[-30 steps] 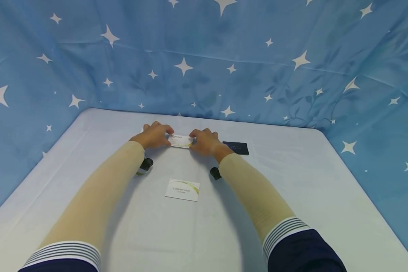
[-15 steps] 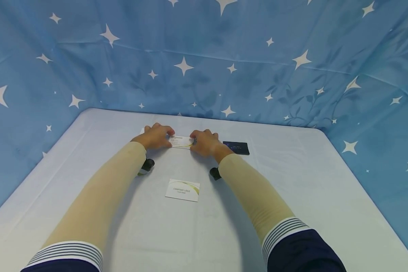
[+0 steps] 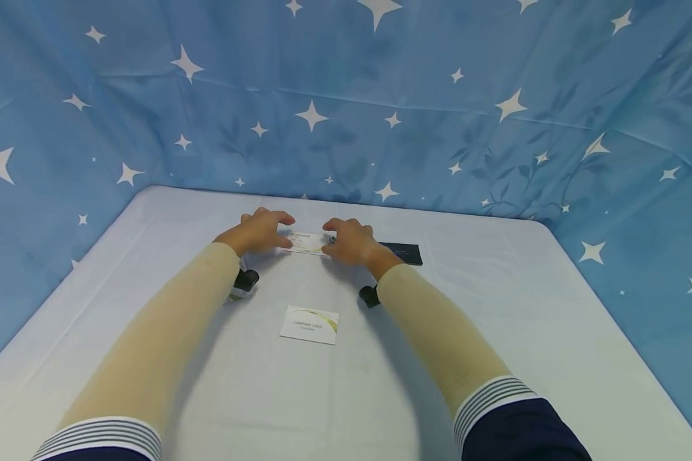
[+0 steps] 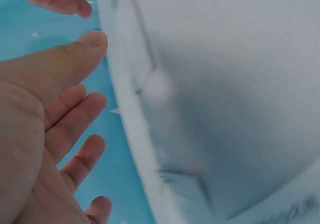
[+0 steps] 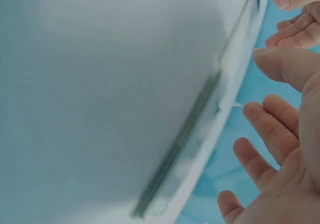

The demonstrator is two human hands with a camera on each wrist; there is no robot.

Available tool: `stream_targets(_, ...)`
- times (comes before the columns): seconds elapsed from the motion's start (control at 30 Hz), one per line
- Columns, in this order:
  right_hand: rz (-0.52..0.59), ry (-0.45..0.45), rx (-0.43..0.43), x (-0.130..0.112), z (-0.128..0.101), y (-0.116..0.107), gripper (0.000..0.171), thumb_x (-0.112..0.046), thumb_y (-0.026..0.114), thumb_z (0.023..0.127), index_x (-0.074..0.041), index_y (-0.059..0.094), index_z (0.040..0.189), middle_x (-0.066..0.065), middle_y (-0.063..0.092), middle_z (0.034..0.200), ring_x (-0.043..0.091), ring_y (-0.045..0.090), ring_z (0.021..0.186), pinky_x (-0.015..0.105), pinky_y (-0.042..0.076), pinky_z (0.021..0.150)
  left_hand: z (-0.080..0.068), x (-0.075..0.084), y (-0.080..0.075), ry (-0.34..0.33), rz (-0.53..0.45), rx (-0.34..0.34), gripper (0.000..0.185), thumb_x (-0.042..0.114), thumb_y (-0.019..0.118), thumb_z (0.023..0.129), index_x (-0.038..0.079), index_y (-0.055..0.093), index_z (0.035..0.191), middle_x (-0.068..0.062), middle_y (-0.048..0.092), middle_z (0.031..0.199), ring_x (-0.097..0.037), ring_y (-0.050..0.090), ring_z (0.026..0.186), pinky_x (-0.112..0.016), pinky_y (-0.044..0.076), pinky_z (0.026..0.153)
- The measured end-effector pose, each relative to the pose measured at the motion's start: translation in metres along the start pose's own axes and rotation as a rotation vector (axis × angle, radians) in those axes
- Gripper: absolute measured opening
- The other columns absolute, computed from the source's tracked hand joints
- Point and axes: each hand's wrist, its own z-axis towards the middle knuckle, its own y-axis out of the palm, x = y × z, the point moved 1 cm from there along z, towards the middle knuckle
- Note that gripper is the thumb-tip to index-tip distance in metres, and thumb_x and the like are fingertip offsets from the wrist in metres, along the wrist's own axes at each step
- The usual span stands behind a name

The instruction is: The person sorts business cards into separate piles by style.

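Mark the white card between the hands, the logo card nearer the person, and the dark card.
white card point(image 3: 307, 242), head view, its printed face
logo card point(image 3: 309, 324), head view, centre near the lettering
dark card point(image 3: 406, 253), head view, exposed right half

White table point(image 3: 496, 333) bears 3 cards point(image 3: 309, 324), 1 dark.

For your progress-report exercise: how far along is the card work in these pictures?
Done: one white card lies flat near the person. In hand: both hands, left hand and right hand, flank a second white card, fingers relaxed. Left: the dark card lies untouched.

Bright, even light; both wrist views blurred, soft shadows.
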Motion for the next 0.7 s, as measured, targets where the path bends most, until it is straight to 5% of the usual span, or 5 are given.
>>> stream_targets(0.27,0.065,-0.046,0.011,0.009,-0.026,-0.009,0.056,-0.034,0.068,0.094,-0.015,0.052,0.145,0.005,0.055,0.142,0.028,0.044,0.132,0.050,0.026,0.107,-0.024,0.006,-0.003,0.084,0.033,-0.002,0.064,0.035,0.077,0.089,0.014,0.054,0.145,-0.012,0.051,0.142,-0.034,0.033,0.133,-0.056,0.023,0.102)
stream_targets(0.7,-0.003,-0.157,-0.066,0.001,-0.090,0.004,0.062,-0.040,0.078,0.087,-0.015,0.059,0.140,0.002,0.060,0.137,0.027,0.048,0.130,0.055,0.027,0.110,-0.085,0.018,0.033,0.233,0.079,-0.053,0.067,0.040,0.086,0.078,0.016,0.063,0.136,-0.007,0.057,0.132,-0.030,0.041,0.129,-0.056,0.021,0.100)
